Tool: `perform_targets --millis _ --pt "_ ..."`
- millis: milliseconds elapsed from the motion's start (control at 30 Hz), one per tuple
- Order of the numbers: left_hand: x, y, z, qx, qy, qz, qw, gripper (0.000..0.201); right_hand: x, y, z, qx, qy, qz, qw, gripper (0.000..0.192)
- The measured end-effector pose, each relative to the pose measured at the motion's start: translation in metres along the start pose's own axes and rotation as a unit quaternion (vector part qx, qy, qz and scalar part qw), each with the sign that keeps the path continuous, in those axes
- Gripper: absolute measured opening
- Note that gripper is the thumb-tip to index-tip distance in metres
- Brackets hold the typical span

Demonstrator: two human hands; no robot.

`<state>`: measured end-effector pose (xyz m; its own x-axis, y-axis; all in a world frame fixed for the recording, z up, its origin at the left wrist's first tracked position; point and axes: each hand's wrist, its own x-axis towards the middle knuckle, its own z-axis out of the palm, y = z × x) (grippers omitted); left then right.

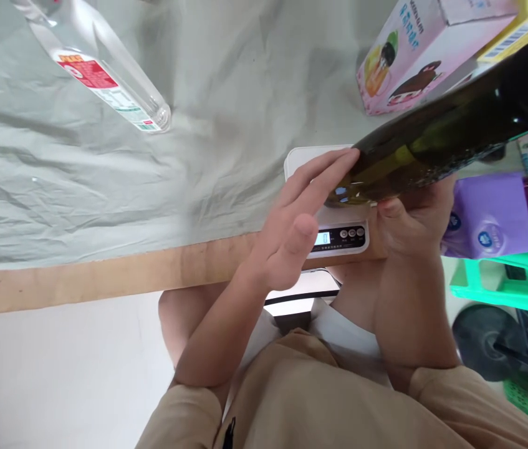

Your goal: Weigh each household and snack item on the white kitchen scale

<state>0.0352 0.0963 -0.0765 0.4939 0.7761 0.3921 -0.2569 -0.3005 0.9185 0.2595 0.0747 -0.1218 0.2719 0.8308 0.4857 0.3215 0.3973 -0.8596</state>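
Nearest, in the lower middle of the frame, both forearms rise to a dark green bottle [436, 146] held over a small white scale [336, 234] at the tabletop [105, 274] edge. The right hand [411, 218] grips it from beneath, fingers closed around the body; the left hand [296, 227] lies flat and open against its base. Its long axis runs from centre frame up toward the upper right, base pointing left. Tilted like this, it could slip and strike the scale. Farther off, upper left, lies a clear plastic bottle [105, 75].
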Motion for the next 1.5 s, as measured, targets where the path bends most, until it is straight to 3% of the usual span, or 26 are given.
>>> perform_targets --millis 133,233,300,400,533,767,867,1000,1133,1367,1500 --pt "0.004 -0.008 -0.004 -0.038 0.031 -0.036 0.998 0.082 -0.002 0.006 -0.004 0.002 -0.032 0.032 0.999 0.073" --pt "0.004 -0.012 -0.012 -0.060 0.046 -0.050 0.996 0.082 -0.003 0.005 -0.004 0.000 -0.033 0.007 0.999 0.072" --pt "0.004 -0.012 -0.017 -0.047 0.105 -0.048 0.992 0.067 -0.003 0.002 -0.005 0.009 0.010 0.008 1.000 0.068" --pt "0.003 -0.009 -0.021 -0.005 0.215 -0.030 0.976 0.041 -0.003 -0.002 -0.009 0.018 0.107 0.092 0.990 0.059" --pt "0.002 -0.008 -0.029 0.046 0.276 -0.022 0.960 0.049 -0.004 -0.007 -0.015 0.043 0.136 0.167 0.976 0.053" --pt "0.004 -0.017 -0.036 0.066 0.214 0.002 0.975 0.020 -0.008 -0.015 -0.006 0.046 0.140 0.169 0.975 0.053" --pt "0.002 -0.018 -0.033 0.058 0.202 0.021 0.978 0.030 -0.008 -0.014 -0.003 0.049 0.132 0.162 0.977 0.053" --pt "-0.001 -0.018 -0.032 0.044 0.159 -0.028 0.986 0.039 -0.007 -0.011 -0.003 0.004 0.121 0.162 0.979 0.061" --pt "0.001 -0.023 -0.030 0.088 0.136 -0.023 0.987 0.058 -0.008 -0.011 -0.001 0.012 0.126 0.142 0.982 0.056" --pt "0.007 -0.030 -0.028 0.100 0.153 -0.015 0.983 0.022 -0.006 -0.014 0.001 0.049 0.142 0.133 0.980 0.045" --pt "0.010 -0.033 -0.033 0.071 0.126 0.043 0.989 0.028 -0.006 -0.015 0.001 0.097 0.136 0.124 0.978 0.040"
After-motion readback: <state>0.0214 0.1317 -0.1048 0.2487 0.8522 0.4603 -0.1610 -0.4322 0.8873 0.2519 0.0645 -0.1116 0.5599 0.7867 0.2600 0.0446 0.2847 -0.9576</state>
